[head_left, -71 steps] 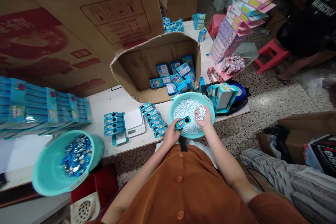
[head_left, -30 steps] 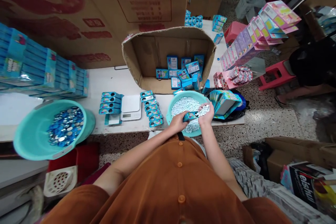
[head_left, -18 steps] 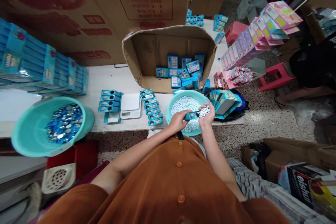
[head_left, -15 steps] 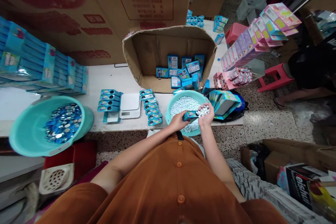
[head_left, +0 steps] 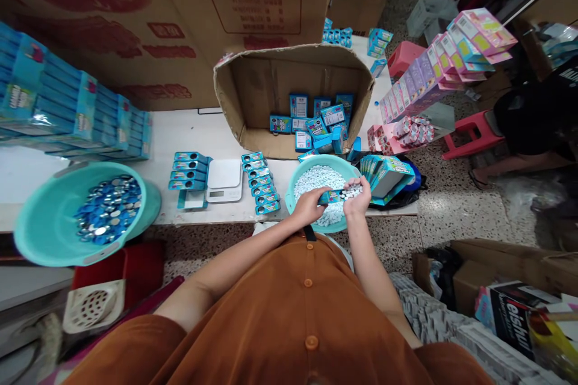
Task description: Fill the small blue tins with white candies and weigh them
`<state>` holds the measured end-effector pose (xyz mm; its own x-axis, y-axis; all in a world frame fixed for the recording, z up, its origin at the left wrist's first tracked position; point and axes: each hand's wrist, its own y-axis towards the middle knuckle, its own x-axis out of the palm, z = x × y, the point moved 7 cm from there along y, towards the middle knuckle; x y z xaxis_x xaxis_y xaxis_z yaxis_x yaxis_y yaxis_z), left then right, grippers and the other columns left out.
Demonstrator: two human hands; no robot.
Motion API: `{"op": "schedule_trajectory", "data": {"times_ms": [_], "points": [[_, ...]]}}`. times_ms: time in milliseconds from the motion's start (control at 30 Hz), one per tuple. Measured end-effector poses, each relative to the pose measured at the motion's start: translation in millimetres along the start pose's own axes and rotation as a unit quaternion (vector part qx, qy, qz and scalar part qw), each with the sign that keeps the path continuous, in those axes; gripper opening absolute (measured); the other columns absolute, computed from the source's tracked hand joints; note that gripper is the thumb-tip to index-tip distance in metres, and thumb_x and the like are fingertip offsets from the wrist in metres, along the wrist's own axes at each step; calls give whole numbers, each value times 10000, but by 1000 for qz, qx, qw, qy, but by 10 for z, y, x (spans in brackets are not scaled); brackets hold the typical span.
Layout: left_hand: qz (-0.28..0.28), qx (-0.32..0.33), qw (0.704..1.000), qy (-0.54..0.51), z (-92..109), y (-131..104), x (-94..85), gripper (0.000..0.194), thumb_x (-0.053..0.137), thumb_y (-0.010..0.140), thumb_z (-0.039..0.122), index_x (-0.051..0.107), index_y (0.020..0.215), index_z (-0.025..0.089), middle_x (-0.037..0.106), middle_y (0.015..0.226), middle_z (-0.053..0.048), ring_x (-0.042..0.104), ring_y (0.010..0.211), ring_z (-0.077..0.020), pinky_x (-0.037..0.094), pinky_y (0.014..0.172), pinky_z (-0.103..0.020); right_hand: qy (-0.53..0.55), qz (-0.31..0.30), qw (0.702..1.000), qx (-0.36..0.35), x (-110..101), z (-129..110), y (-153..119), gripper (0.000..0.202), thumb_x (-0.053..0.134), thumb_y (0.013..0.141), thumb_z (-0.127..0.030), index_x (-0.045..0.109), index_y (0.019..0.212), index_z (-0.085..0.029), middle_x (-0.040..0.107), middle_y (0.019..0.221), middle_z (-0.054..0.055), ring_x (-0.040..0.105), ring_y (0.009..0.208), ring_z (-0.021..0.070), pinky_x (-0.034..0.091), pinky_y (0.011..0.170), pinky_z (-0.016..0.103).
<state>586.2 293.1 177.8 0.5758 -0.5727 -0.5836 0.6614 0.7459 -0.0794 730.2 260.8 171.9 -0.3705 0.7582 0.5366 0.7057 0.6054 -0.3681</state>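
My left hand (head_left: 308,208) grips a small blue box (head_left: 331,197) lying nearly level, its end toward my other hand. My right hand (head_left: 359,202) is cupped against that end and holds a handful of small white pellets (head_left: 352,190), which look like candies. Both hands are above a turquoise basin (head_left: 289,197) of loose white pellets (head_left: 320,177). To the left, a row of small blue boxes (head_left: 262,183) stands beside a white scale (head_left: 224,174), with a second group of blue boxes (head_left: 187,171) past it.
Behind the basin, an open cardboard carton (head_left: 253,81) holds several blue boxes. Flat blue cartons (head_left: 388,177) lean at the right. Far left are a basin (head_left: 40,225) of blue and silver pieces and stacked blue packs (head_left: 54,93). A person's leg (head_left: 501,162) shows near a pink stool (head_left: 469,132).
My hands and the blue box have shifted slightly to the right, with the pellets still in my right palm at the box's end. The view has moved a little.
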Motion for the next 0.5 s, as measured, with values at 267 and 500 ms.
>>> {"op": "schedule_trajectory", "data": {"times_ms": [267, 500], "points": [[19, 52, 998, 10, 94, 0, -53, 564, 551, 676, 64, 552, 1206, 257, 607, 1222, -23, 547, 1144, -217, 420, 990, -370, -15, 2, 999, -29, 12, -87, -25, 313, 508, 795, -385, 433, 553, -200, 484, 523, -47, 505, 503, 86, 448, 531, 236], [39, -22, 998, -41, -21, 25, -38, 511, 618, 699, 142, 552, 1197, 240, 631, 1181, -18, 584, 1089, -212, 459, 951, -345, -9, -23, 999, -33, 93, -127, -28, 333, 470, 802, -384, 443, 526, -199, 502, 504, -41, 544, 518, 101, 470, 596, 263]]}}
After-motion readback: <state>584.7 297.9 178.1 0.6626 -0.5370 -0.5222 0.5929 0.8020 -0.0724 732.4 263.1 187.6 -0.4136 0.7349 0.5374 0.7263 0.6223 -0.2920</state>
